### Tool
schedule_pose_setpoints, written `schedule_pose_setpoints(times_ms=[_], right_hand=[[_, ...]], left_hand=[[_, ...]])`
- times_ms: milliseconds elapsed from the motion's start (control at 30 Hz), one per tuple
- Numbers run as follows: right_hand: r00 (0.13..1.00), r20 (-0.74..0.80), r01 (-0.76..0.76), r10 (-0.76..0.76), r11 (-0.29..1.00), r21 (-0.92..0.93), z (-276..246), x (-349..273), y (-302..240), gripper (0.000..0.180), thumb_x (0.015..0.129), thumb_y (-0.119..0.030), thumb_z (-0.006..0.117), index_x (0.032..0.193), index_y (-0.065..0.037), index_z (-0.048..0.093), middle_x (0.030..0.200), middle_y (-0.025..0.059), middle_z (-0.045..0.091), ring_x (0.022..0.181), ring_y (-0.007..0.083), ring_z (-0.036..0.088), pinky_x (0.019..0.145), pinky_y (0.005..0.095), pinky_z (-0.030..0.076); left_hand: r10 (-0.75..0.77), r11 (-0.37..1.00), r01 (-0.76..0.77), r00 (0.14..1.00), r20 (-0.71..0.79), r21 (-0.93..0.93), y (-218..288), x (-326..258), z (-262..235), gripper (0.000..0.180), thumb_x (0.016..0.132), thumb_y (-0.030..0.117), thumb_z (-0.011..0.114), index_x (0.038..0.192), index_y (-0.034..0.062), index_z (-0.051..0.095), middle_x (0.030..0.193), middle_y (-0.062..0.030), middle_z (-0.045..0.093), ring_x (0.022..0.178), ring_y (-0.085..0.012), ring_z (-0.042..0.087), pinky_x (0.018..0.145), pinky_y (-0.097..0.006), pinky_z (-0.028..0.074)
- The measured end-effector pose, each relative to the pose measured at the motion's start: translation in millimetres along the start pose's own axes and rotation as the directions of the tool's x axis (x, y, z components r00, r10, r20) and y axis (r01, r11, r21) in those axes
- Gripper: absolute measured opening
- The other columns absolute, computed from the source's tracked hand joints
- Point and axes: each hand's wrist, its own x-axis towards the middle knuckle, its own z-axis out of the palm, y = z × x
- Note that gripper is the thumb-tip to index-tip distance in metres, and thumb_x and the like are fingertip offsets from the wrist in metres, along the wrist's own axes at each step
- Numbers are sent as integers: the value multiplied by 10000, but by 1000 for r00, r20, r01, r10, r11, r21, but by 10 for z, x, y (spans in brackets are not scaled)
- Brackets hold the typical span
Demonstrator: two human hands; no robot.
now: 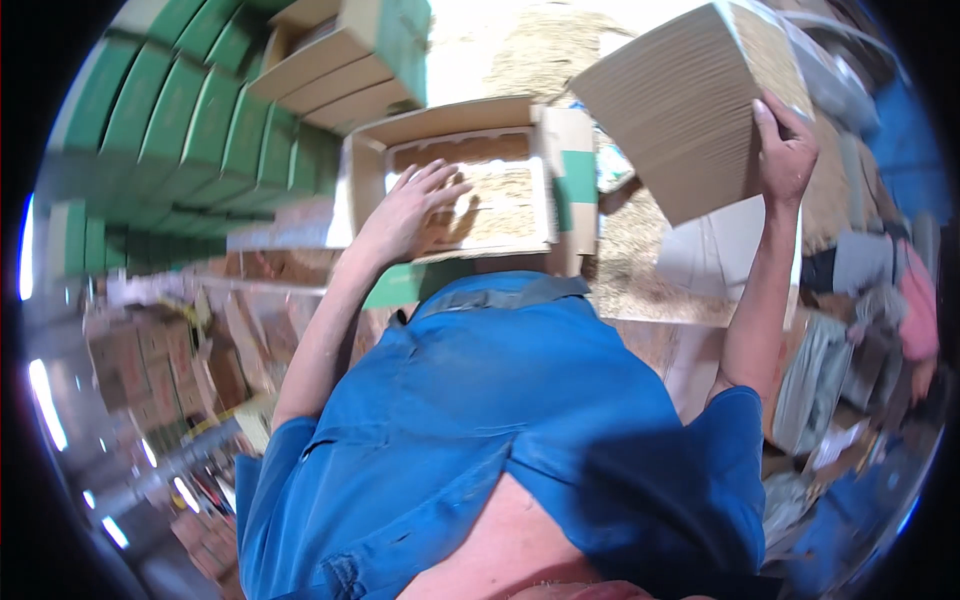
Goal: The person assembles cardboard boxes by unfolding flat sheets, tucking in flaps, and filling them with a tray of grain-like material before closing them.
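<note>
The person in the blue shirt [500, 430] leans over an open cardboard box [470, 185], and everything else sits around that box. The left hand [410, 210] lies flat and spread, fingers wide, pressing on the pale straw-like filling inside the box; it grips nothing. Up and to the right of the box, the right hand [785, 150] is closed around the edge of a flat corrugated cardboard sheet [680, 110], holding it tilted in the air, thumb on the near face. To the left of the box stand rows of stacked green cartons [190, 120], and just behind it lie more open brown ones [340, 60]. My judgement: the packing goes well if the left palm keeps the filling level and low while the sheet comes down square to the box walls, so that no corner catches on the flap [575, 170]
</note>
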Motion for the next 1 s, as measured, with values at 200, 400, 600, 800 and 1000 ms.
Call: schedule_pose_setpoints(times_ms=[200, 400, 600, 800, 1000], right_hand=[[828, 553, 129, -93, 991, -25, 1566, 27, -874, 293, 844, -137, 592, 1060, 10, 726, 952, 177, 736, 843, 204, 704, 826, 292, 537], [682, 731, 267, -18, 937, -227, 2716, -487, -1164, 308, 809, -138, 565, 1039, -30, 738, 933, 213, 715, 880, 345, 700, 900, 404, 541], [664, 655, 487, -360, 873, -14, 2901, -786, -1104, 127, 813, -56, 571, 808, -2, 685, 743, 206, 644, 759, 376, 662, 750, 453, 537], [549, 679, 508, -488, 840, 193, 2984, -783, -1012, 174, 774, -15, 636, 931, -9, 712, 942, 176, 673, 900, 351, 663, 820, 403, 532], [881, 285, 296, -377, 910, 289, 2367, -361, -808, 217, 830, 66, 607, 952, -58, 735, 1125, 75, 705, 1073, 218, 656, 935, 310, 536]], left_hand=[[-171, 984, 158, 966, -195, -83, 64, -566, -307, 498, 764, 48, 723, 1247, 109, 619, 1326, -94, 578, 1298, -291, 486, 1154, -439, 334], [-339, 941, 283, 774, -535, -188, 80, -934, -363, 375, 762, -37, 683, 1120, 73, 685, 1197, -94, 646, 1138, -281, 603, 950, -379, 507], [-221, 971, 160, 882, -417, -177, 85, -626, -335, 397, 770, 10, 710, 1159, 71, 657, 1278, -109, 595, 1197, -294, 562, 1008, -401, 474], [-72, 992, 42, 961, -267, -118, 49, -210, -320, 503, 793, 112, 744, 1275, 107, 601, 1425, -140, 467, 1294, -343, 468, 1078, -431, 413], [-64, 996, 57, 990, -127, -63, 112, -4, -298, 623, 866, 359, 693, 1436, 231, 475, 1554, -154, 296, 1429, -357, 296, 1174, -458, 298]])
